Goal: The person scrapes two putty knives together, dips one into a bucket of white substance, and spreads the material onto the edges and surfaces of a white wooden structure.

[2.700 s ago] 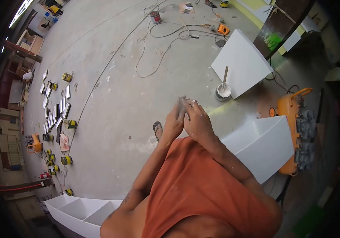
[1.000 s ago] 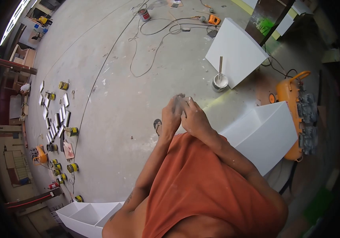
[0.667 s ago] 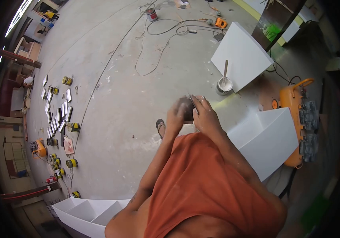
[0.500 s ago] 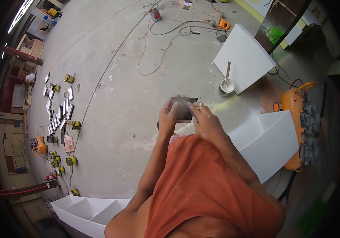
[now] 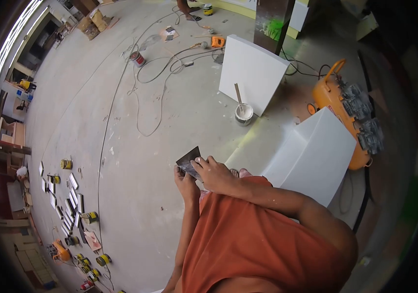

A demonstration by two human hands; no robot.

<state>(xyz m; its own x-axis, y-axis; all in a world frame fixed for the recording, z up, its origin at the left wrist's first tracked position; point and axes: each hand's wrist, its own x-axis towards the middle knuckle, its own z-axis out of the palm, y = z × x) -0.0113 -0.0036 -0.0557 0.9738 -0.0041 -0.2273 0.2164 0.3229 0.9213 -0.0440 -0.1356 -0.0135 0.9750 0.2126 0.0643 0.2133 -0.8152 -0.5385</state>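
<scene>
A dark, dusty sheet of sandpaper is held between my two hands in front of the orange shirt. My left hand grips its lower left edge with the thumb and fingers. Lying over its right side, my right hand pinches the sheet, and white specks show on the fingers. The sheet is tilted, with one corner pointing up and away from me. Part of it is hidden under the right-hand fingers.
White cabinet pieces, one boxy and one panel-like, stand to the right. Near them are a can of white paint with a stick and an orange air compressor. Cables, paint cans and small pale panels lie about the floor.
The view has turned, so the floor objects sit differently. Both hands have moved left and down in view, and the sandpaper is now tilted. The right forearm lies more across the body.
</scene>
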